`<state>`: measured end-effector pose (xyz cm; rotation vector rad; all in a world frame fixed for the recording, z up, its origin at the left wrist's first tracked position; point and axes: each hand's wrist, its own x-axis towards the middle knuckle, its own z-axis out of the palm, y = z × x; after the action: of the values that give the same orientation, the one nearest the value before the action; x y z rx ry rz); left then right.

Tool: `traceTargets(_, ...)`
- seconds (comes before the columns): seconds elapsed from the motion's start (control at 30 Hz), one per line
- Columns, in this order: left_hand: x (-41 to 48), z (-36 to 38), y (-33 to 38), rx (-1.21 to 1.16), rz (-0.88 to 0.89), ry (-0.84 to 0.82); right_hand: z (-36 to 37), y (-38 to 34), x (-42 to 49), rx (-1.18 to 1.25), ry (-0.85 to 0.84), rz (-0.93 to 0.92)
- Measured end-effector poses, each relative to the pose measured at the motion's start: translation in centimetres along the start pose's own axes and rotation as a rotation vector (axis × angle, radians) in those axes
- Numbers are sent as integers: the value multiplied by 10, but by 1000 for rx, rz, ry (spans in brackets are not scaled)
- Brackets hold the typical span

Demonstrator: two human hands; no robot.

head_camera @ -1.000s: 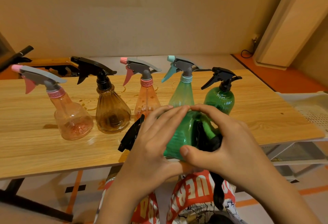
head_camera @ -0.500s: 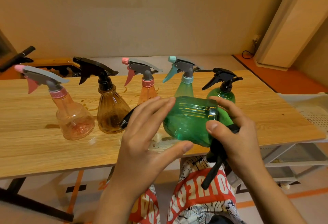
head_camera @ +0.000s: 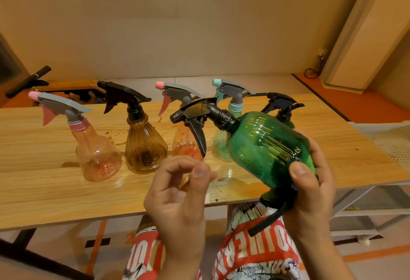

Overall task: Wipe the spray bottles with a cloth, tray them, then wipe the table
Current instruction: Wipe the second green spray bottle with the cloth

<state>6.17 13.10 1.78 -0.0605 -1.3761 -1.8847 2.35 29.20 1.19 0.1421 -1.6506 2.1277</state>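
My right hand (head_camera: 310, 182) grips a green spray bottle (head_camera: 264, 146) by its base, together with a green and black cloth (head_camera: 279, 199) that hangs below it. The bottle is tilted, with its black trigger head (head_camera: 195, 117) pointing left above the table. My left hand (head_camera: 179, 193) hovers just left of it with fingers loosely curled, holding nothing. On the wooden table (head_camera: 44, 191) stand a pink bottle (head_camera: 93, 146), a brown bottle (head_camera: 144, 144), an orange bottle (head_camera: 184, 146), a teal bottle (head_camera: 221, 144) and a dark green bottle (head_camera: 286, 111).
A white perforated tray (head_camera: 392, 144) sits on a rack at the table's right end. Brown stains and wet patches mark the tabletop near the bottles. A black tube (head_camera: 28, 81) and a wooden frame lie behind the table at the left.
My left hand has let go of the green bottle and pulled back. My right hand has lifted and turned the bottle so its trigger head now points up and left.
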Motion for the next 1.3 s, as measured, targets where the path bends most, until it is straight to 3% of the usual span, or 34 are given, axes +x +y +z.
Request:
traceTargets(0.07,-7,6,-5,19,-157,-36,2,2,-6,-21,29,-51)
traceTargets(0.17,-12,15,-7,20,-362,-233,4,4,-16,-23,44,-114)
traceTargets(0.4,-16,28,-9,-40,-483,-365,-7,-1,-28,-123,-49,-202)
traceTargets(0.63,-20,30,-18,27,-493,-573,-61,-23,-13,-320,-142,-221)
traceTargets(0.83,-19,54,-25,110,-424,-767,-105,-41,9,-656,-349,-224)
traceTargets(1.3,-51,156,-85,387,-333,-910,-199,-45,65,-1021,-394,-12)
